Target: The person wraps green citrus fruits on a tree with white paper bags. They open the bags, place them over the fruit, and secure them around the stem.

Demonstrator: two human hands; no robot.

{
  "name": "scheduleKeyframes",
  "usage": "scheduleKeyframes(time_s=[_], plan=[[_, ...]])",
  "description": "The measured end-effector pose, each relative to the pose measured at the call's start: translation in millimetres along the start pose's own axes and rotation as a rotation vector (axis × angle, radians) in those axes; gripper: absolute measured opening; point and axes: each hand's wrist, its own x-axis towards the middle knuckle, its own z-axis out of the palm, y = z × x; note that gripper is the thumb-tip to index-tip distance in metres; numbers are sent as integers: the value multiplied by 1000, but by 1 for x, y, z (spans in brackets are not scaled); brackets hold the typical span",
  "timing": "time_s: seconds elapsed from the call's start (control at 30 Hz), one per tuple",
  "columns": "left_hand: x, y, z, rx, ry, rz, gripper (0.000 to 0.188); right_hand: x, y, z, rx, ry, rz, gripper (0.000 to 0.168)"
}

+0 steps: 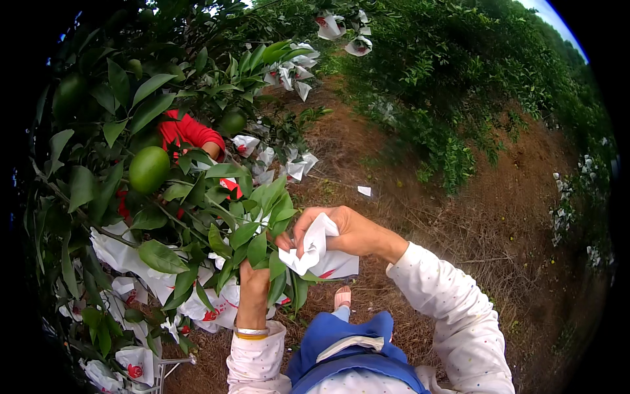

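Note:
My right hand (339,229) is closed on a white paper fruit bag (320,246) with red print, crumpled at its top, at the edge of a leafy citrus branch. Beside it, my left hand (256,276) reaches up among the green leaves (256,236), which cover most of its fingers; what it holds is hidden. Whether a fruit is inside the bag cannot be seen. A bare green citrus fruit (149,170) hangs on the branch to the upper left.
A person's red sleeve (192,133) shows behind the leaves. Many white bags (135,364) hang in the tree at left. A metal frame (172,362) stands at lower left. A white paper piece (364,190) lies on dry grass. More trees (443,88) stand at upper right.

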Motion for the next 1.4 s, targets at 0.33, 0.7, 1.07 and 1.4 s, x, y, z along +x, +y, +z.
scheduleKeyframes(time_s=[0.33, 0.7, 1.07, 1.4], plan=[[-25, 4, 23, -39, 118, -132, 21, -1, -8, 13, -455, -131, -133, 19], [-65, -18, 34, 75, 333, 251, 46, -19, -24, 33, -453, -104, 8, 30], [-97, -21, 45, -147, 560, 235, 29, -9, -36, 65, -588, -235, -8, 25], [-64, 6, 37, -612, 234, 18, 33, -10, -61, 55, -383, -111, 156, 24]])
